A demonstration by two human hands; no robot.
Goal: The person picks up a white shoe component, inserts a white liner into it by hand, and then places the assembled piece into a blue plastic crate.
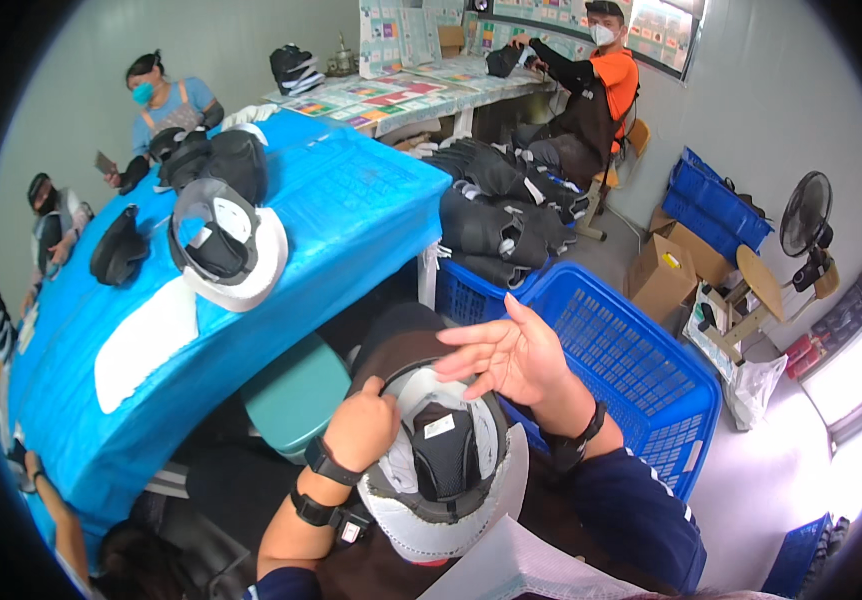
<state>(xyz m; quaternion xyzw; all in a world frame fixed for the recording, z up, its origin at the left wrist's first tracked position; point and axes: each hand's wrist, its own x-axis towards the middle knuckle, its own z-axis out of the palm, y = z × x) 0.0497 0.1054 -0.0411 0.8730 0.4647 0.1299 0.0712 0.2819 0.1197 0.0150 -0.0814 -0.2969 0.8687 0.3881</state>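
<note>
An upturned cap lies in my lap, its white outside and pale lining showing around a black mesh panel with a small white label. My left hand is closed, pinching a dark edge at the cap's left rim. Above the far right rim, my right hand is open, palm turned up and fingers spread, holding nothing. A similar white-and-black cap sits on the blue-covered table ahead, beside a white curved sheet and several black caps.
A blue basket stands by my right arm. Beyond it, black caps fill another basket. A teal stool is left of my lap. Co-workers sit around the table and at a far bench. Cardboard boxes and a fan stand at right.
</note>
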